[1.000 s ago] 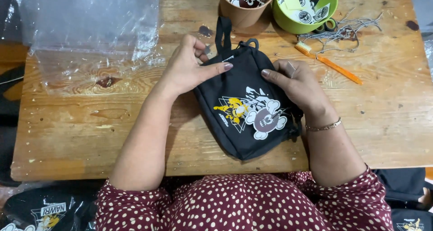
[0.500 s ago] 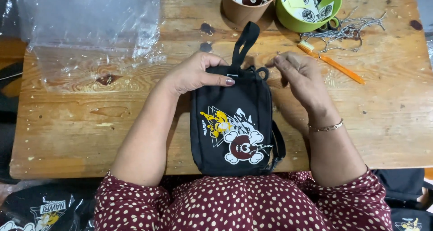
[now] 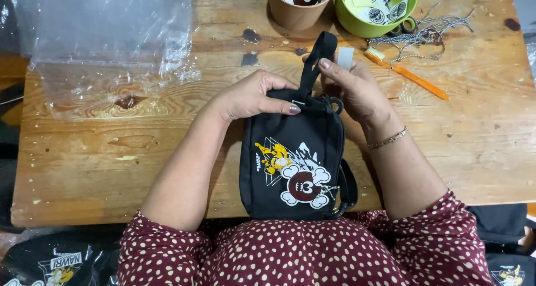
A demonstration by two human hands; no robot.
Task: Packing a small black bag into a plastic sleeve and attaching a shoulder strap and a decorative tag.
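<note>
A small black pouch bag (image 3: 290,163) with a white, yellow and dark red cartoon print lies upright at the near edge of the wooden table (image 3: 111,152). My left hand (image 3: 254,96) grips its top edge from the left. My right hand (image 3: 354,87) holds the bag's black strap loop (image 3: 315,60), which sticks up from the top, and a small white tag (image 3: 345,57) shows by its fingertips. A thin bracelet circles my right wrist.
A clear plastic bag (image 3: 111,40) lies at the back left. A brown cup (image 3: 301,4) and a green bowl (image 3: 379,9) of round stickers stand at the back. Metal chains (image 3: 430,34) and an orange brush (image 3: 407,74) lie right. More printed bags (image 3: 50,261) sit below the table.
The bag has been turned from tilted to upright and drawn closer to me. My right hand has moved from the bag's side up to the strap loop.
</note>
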